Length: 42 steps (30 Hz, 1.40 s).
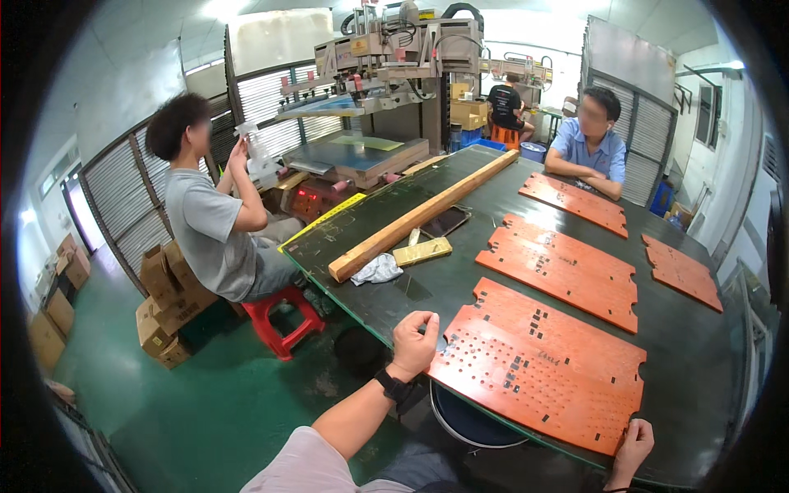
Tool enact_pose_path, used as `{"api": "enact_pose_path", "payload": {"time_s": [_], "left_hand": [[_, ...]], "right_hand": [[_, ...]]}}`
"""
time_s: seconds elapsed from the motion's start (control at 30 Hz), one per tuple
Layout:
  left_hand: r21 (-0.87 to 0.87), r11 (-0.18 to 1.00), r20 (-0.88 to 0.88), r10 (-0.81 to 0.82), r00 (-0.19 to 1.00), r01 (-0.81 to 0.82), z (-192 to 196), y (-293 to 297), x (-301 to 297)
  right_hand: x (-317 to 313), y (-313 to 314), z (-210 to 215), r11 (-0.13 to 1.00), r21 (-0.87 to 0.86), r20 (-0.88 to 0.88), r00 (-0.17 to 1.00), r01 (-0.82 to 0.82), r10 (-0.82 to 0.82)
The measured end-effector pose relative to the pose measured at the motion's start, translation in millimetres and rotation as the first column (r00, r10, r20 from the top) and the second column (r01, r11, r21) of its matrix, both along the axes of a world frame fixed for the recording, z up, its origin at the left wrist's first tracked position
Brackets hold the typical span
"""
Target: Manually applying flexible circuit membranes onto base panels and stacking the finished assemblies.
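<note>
An orange plastic sheet full of small cut-out holes lies on the dark green table in front of me. My left hand is at the sheet's near left corner, fingers pinched together by its edge; whether a small piece sits between them I cannot tell. My right hand grips the sheet's near right corner at the table's front edge. A black watch is on my left wrist.
Several more orange sheets lie further along the table. A long wooden beam, a yellow block and a white rag lie to the left. One person sits on a red stool, another sits at the far end. Cardboard boxes stand on the floor.
</note>
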<state>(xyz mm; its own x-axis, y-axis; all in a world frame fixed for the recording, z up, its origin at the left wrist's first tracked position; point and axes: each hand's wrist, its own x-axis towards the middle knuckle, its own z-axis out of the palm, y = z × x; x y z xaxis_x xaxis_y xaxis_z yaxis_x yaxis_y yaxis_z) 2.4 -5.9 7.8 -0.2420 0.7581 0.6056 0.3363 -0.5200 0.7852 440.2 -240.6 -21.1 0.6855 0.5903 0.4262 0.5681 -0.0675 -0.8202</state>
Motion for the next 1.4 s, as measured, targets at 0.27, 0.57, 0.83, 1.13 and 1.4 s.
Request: {"api": "enact_pose_path", "payload": {"time_s": [0.27,0.57,0.83,1.13,1.4], "left_hand": [[-0.077,0.996,0.087,-0.027,0.996,0.034,-9.1,6.1,-1.3],[-0.233,0.944,0.319,-0.155,0.935,0.236,115.3,60.4,-27.3],[-0.237,0.898,-0.054,-0.394,0.917,0.372,97.0,48.0,-40.8],[-0.275,0.818,0.217,-0.459,0.862,0.505,5.3,9.3,-22.7],[-0.296,0.834,0.126,-0.449,0.885,0.465,11.0,21.7,-23.2]], "right_hand": [[2.3,-4.5,-2.1,1.0,0.024,0.036,0.999,-0.015,0.014],[-16.5,3.2,25.8,0.999,0.022,-0.043,0.998,-0.035,0.036],[-12.3,3.6,12.8,0.999,-0.042,-0.03,1.0,0.0,-0.001],[-16.5,3.3,17.3,0.995,-0.091,0.054,0.998,0.045,-0.04],[-12.1,11.8,7.2,0.999,0.024,0.09,0.995,0.045,-0.047]]}}
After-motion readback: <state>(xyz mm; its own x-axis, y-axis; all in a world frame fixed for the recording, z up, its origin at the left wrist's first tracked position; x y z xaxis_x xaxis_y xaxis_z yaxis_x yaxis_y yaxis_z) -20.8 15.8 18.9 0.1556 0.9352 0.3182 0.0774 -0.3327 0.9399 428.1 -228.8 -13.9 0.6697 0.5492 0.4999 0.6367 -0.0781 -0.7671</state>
